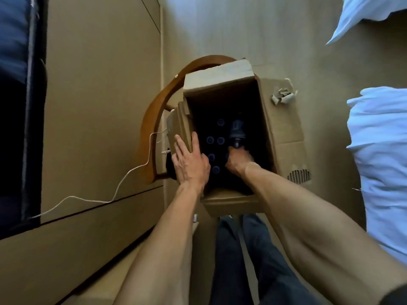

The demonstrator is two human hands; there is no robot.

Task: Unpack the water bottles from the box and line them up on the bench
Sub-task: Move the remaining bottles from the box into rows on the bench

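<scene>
An open cardboard box (pixel 284 119) stands on a wooden chair (pixel 154 111) in front of me. Deep in its dark inside I see several blue bottle caps (pixel 214 140) of upright water bottles. My right hand (pixel 239 160) reaches into the box and grips one bottle (pixel 236 130) by its neck; that bottle is tilted and raised above the others. My left hand (pixel 190 161) lies with straight fingers on the box's left flap and rim, pressing it outward.
A white cord (pixel 123 181) trails from the chair across the tan panelled surface (pixel 99 106) at left. White bedding (pixel 381 150) fills the right side. My legs in dark trousers (pixel 244 249) stand below the box. A dark screen (pixel 17 106) borders the far left.
</scene>
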